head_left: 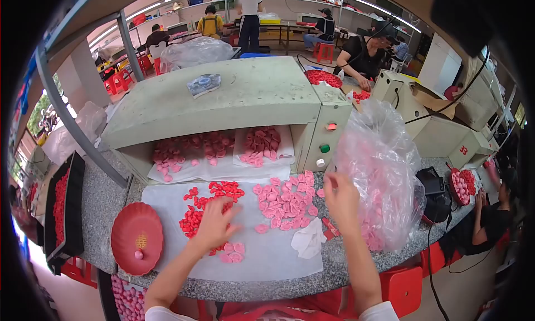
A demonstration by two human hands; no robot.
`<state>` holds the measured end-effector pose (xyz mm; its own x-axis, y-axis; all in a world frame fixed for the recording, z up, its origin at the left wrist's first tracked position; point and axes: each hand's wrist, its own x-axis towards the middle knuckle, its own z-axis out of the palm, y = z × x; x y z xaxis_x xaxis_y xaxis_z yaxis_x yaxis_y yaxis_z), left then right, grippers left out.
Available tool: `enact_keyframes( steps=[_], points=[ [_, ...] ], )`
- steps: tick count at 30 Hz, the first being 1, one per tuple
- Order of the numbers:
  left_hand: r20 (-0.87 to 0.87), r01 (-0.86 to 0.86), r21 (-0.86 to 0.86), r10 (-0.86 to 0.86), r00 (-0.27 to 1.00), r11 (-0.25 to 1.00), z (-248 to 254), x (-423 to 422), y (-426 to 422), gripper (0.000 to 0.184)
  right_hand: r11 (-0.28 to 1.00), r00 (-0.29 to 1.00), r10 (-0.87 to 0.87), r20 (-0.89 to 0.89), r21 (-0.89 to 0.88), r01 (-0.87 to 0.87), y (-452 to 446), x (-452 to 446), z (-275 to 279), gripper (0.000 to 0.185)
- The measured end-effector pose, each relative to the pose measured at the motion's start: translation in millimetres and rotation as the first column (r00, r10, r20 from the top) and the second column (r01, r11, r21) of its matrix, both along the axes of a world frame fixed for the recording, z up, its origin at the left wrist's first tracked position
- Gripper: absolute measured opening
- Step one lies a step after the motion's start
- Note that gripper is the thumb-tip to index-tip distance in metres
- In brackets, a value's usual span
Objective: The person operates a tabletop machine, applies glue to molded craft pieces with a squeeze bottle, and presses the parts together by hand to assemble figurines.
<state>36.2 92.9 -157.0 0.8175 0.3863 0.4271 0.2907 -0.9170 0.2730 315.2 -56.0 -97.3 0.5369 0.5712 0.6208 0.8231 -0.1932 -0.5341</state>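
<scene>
My left hand (214, 223) is over small glossy red pieces (192, 220) on a white sheet (167, 195), its fingers spread and slightly blurred. Below it lies a small cluster of pink petal-like pieces (233, 253). My right hand (341, 198) is raised at the sheet's right side, fingers curled together; whatever is between them is hidden. Beside it is a larger spread of pink petal-like pieces (284, 203). A crumpled white cloth or tissue (308, 240) rests on the sheet, left of my right forearm.
A pale green oven-like machine (223, 95) stands ahead, pink pieces (261, 145) inside. Left is a red scalloped dish (136, 220) with one pink ball. A clear plastic bag (379, 170) of pink pieces is at right. A black tray (69, 209) stands far left. Several people work beyond.
</scene>
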Motion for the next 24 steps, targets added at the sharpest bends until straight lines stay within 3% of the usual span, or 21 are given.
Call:
enact_keyframes(
  steps=[1, 2, 5, 7, 8, 9, 11, 14, 17, 20, 24],
  points=[
    [0.069, -0.095, -0.046, 0.098, 0.993, 0.994, 2, 12, 34, 0.045, 0.949, 0.994, -0.089, 0.064, -0.296, 0.104, 31, 25, -8, 0.028],
    [0.089, -0.206, 0.012, 0.204, 0.975, 0.978, 1, 23, 72, 0.045, 0.805, 0.976, -0.157, 0.153, -0.553, 0.216, 55, 43, -15, 0.035],
    [0.050, -0.577, 0.081, 0.575, 0.817, 0.813, -33, 63, 185, 0.040, 0.715, 0.974, -0.109, 0.201, -0.665, 0.217, 83, 63, -26, 0.036],
    [-0.226, -0.309, 0.322, 0.390, 0.893, 0.895, -30, 82, 226, 0.035, 0.684, 0.979, -0.114, 0.169, -0.701, 0.200, 90, 67, -24, 0.038],
    [-0.015, -0.365, 0.382, 0.401, 0.916, 0.849, -75, 99, 256, 0.030, 0.665, 0.980, -0.121, 0.155, -0.720, 0.196, 91, 72, -23, 0.040],
    [-0.011, -0.412, 0.306, 0.436, 0.900, 0.858, -73, 115, 248, 0.038, 0.653, 0.986, -0.116, 0.121, -0.738, 0.167, 91, 80, -25, 0.041],
    [0.234, -0.639, 0.159, 0.600, 0.765, 0.753, -67, 138, 224, 0.042, 0.625, 0.993, -0.109, 0.034, -0.775, 0.095, 93, 95, -38, 0.044],
    [0.267, -0.625, 0.227, 0.569, 0.778, 0.747, -69, 136, 228, 0.045, 0.606, 0.963, -0.137, -0.231, -0.789, -0.103, 93, 107, -39, 0.049],
    [0.438, -0.597, 0.555, 0.406, 0.802, 0.580, -80, 131, 234, 0.045, 0.648, 0.945, -0.142, -0.295, -0.749, -0.136, 92, 106, -37, 0.048],
    [0.278, -0.632, 0.350, 0.568, 0.775, 0.691, -83, 133, 236, 0.045, 0.635, 0.937, -0.165, -0.309, -0.760, -0.139, 91, 104, -34, 0.051],
    [0.347, -0.694, 0.402, 0.602, 0.719, 0.598, -87, 134, 237, 0.043, 0.611, 0.955, -0.169, -0.243, -0.786, -0.092, 94, 105, -35, 0.050]
  ],
)
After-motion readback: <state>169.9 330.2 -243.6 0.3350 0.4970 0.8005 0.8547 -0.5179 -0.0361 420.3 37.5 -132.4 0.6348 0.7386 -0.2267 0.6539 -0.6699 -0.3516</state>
